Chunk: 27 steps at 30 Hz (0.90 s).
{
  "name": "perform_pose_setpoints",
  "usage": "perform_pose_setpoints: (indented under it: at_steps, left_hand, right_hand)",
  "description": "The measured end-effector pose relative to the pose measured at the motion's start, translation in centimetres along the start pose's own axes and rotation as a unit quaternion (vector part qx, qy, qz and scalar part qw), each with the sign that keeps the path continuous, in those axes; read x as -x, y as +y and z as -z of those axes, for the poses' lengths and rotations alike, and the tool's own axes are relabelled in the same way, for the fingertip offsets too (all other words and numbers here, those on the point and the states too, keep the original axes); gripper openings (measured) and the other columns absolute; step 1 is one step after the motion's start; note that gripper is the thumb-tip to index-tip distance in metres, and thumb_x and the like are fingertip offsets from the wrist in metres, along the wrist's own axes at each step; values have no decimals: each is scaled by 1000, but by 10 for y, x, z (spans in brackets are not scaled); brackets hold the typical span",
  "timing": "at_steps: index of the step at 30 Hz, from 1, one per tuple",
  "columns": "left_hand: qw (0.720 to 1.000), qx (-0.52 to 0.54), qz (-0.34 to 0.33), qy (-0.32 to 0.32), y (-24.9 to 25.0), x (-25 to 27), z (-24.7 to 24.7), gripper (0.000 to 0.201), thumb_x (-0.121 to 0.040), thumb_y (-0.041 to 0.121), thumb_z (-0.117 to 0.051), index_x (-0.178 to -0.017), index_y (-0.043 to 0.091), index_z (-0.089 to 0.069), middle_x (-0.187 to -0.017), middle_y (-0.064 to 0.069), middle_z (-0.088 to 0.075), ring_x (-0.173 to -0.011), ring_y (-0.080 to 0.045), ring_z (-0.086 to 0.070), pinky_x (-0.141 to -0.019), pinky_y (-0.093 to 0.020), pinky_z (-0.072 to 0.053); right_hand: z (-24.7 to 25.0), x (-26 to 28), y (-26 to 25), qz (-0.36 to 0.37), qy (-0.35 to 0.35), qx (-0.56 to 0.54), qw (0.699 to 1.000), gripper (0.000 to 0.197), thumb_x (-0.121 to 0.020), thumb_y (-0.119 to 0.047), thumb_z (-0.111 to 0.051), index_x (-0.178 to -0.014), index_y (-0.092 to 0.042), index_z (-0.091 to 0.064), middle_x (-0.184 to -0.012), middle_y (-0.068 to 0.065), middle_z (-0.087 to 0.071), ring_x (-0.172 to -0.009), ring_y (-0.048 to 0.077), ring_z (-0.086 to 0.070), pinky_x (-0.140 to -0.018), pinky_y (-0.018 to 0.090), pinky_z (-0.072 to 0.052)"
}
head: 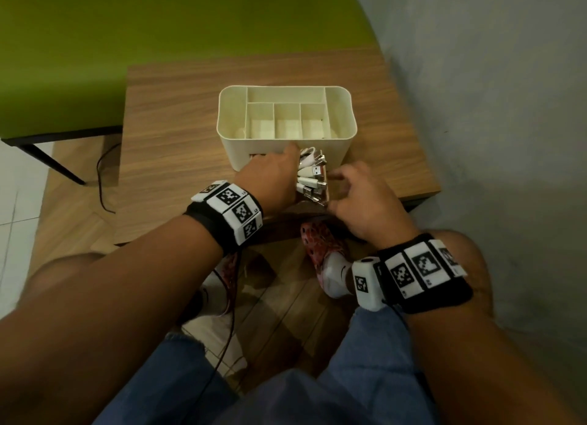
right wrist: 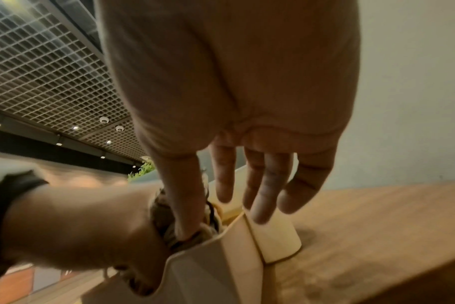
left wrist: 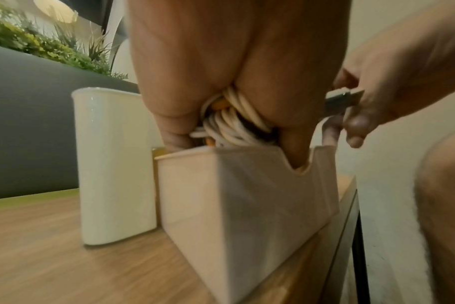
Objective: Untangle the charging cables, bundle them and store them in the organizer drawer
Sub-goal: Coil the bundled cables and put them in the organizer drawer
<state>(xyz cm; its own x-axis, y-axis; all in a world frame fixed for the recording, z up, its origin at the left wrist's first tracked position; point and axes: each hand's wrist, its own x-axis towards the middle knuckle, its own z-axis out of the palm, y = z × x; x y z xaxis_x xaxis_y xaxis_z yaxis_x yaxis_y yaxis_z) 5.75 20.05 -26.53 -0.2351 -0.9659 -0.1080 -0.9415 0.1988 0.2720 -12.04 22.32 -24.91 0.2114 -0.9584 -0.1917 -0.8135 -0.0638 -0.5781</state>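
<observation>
A cream organizer [head: 347,145] stands on the wooden table [head: 178,113], its drawer [left wrist: 247,195] pulled out toward me. My left hand [head: 276,173] grips a coiled bundle of white charging cables [head: 313,177], metal USB plugs fanned to the right, and holds it in the drawer's open top. In the left wrist view the coils [left wrist: 234,123] sit between my curled fingers at the drawer rim. My right hand [head: 355,193] is beside the plugs. Its thumb [right wrist: 185,216] presses on the bundle while the other fingers [right wrist: 262,185] stay straight over the drawer's right wall [right wrist: 221,257].
The organizer's top compartments [head: 287,123] show nothing inside. A grey wall [head: 492,91] runs close along the table's right edge. A green table [head: 127,27] stands behind. Under the near edge are my knees, my feet and a dark cord on the floor [head: 101,177].
</observation>
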Motion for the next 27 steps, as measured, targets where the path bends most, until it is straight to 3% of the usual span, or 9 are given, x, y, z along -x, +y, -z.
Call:
perform_pose_setpoints:
  at_steps: [3, 4, 6, 9, 13, 18, 21, 23, 27]
  left_hand:
    - [1000, 7, 0, -19, -2, -3, -3, 57, -83, 28, -70, -126, 9, -38, -105, -11, -68, -89, -34, -66, -77, -41, -51]
    - [1000, 9, -2, -23, -3, -3, -3, 62, -82, 26, -72, -130, 7, -37, -106, -12, -67, -89, -33, -66, -75, -39, -50]
    - [999, 16, -12, -29, -5, -4, -3, 71, -80, 22, -74, -136, 5, -35, -112, -13, -66, -92, -31, -66, -73, -34, -48]
    - [997, 57, -14, -50, -10, -6, 0, 82, -73, 25, -80, -140, 9, -36, -120, -11, -64, -100, -29, -64, -79, -35, -51]
    - [988, 127, -1, -92, -21, -13, 5, 79, -68, 32, -84, -132, 11, -42, -115, -7, -64, -97, -23, -62, -80, -34, -51]
    - [968, 190, -50, -154, -29, -20, 14, 109, -55, 53, -87, -142, 13, -36, -136, -3, -55, -121, -19, -53, -103, -36, -44]
    - [959, 222, -82, -157, -31, -20, 15, 120, -49, 75, -77, -145, 17, -33, -141, -1, -52, -125, -17, -50, -107, -34, -41]
    - [956, 228, -94, -159, -33, -20, 14, 115, -53, 83, -68, -145, 22, -33, -140, 3, -52, -123, -15, -50, -106, -33, -40]
    - [970, 172, -78, -151, -33, -21, 10, 99, -65, 89, -45, -138, 22, -43, -128, 2, -60, -112, -17, -58, -98, -37, -46]
  right_hand:
    - [10, 9, -5, 97, 17, -97, 990, 77, -76, -12, -79, -141, -29, -44, -146, -11, -26, -123, 2, -35, -91, 8, -36]
    - [9, 9, -7, 136, -1, -101, 986, 82, -75, -11, -79, -145, -31, -40, -150, -13, -19, -131, 1, -29, -98, 8, -35]
    - [2, 5, -9, 191, -32, -41, 980, 85, -76, -15, -81, -149, -30, -38, -158, -10, -15, -142, 5, -17, -112, 18, -25]
    - [-11, -9, -6, 212, -2, 12, 977, 78, -76, -17, -82, -146, -21, -45, -158, -2, -25, -142, 15, -26, -117, 31, -27]
    - [-15, -20, -3, 212, 39, -6, 976, 69, -77, -14, -81, -140, -20, -54, -150, -3, -40, -132, 16, -44, -110, 35, -41]
    - [-14, -23, -1, 196, 40, -14, 980, 61, -80, -13, -77, -137, -19, -57, -146, -1, -47, -129, 16, -48, -107, 36, -43]
    - [-13, -23, 1, 198, 35, -4, 980, 60, -82, -14, -76, -138, -20, -56, -146, 0, -46, -130, 17, -47, -107, 28, -39]
    - [-13, -23, 2, 203, 38, 6, 978, 58, -83, -12, -74, -138, -19, -56, -146, 1, -47, -129, 16, -47, -105, 23, -37]
    - [-15, -23, 6, 201, 36, 4, 979, 55, -83, -14, -75, -135, -18, -59, -141, 2, -51, -126, 19, -51, -103, 30, -44]
